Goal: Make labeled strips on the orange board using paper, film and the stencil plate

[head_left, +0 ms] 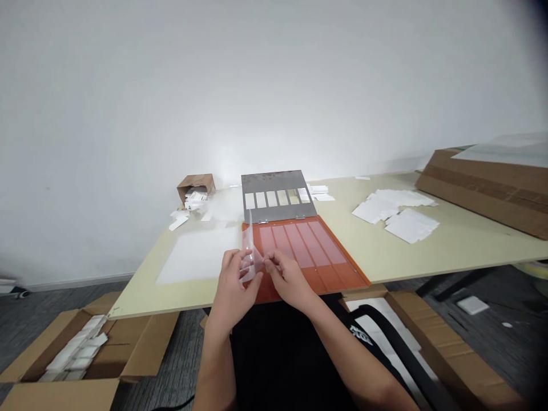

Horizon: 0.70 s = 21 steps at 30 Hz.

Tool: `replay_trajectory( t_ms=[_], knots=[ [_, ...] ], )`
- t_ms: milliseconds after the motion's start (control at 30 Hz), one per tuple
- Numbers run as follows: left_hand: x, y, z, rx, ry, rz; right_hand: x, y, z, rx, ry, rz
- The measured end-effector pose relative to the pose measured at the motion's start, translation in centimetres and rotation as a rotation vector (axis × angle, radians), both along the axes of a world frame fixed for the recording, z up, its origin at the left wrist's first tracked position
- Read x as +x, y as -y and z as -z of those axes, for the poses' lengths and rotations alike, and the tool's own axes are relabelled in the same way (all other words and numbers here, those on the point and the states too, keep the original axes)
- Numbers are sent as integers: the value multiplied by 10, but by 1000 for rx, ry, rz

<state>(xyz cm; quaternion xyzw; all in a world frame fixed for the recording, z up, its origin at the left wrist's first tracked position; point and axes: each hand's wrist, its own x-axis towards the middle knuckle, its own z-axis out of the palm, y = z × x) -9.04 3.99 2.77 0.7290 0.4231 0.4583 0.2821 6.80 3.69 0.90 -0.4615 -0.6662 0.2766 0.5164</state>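
Observation:
A clear plastic film (249,237) stands bent upright between my hands. My left hand (236,282) is closed around its left side, with the fingers curled and the thumb toward me. With thumb and forefinger, my right hand (287,278) pinches the film's right corner. Below them lies an orange tray (323,278) divided into long slots, with translucent film strips (314,248) along several of them. Hinged to its far edge is a grey metal plate (274,180), opened back, with a row of rectangular windows. My left fingers partly hide behind the film.
White translucent sheets (197,254) lie to the left. A small cardboard box (197,181) with white pieces stands behind them. White cards (411,225) and a long carton (483,188) are at right. Open boxes (145,348) (445,342) sit below the table edge (171,307).

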Motion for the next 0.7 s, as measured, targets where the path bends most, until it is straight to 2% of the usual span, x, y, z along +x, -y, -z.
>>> replay_trajectory(
  t_ms=[200, 333, 700],
  knots=[
    [-5, -5, 9, -54, 6, 12, 0, 0, -1, 1, 10, 13],
    [-8, -6, 10, -32, -9, 0, 1, 0, 0, 3, 52, 48],
    [-13, -11, 10, -74, 84, -185, -4, 4, 6, -34, 393, 276]
  ],
)
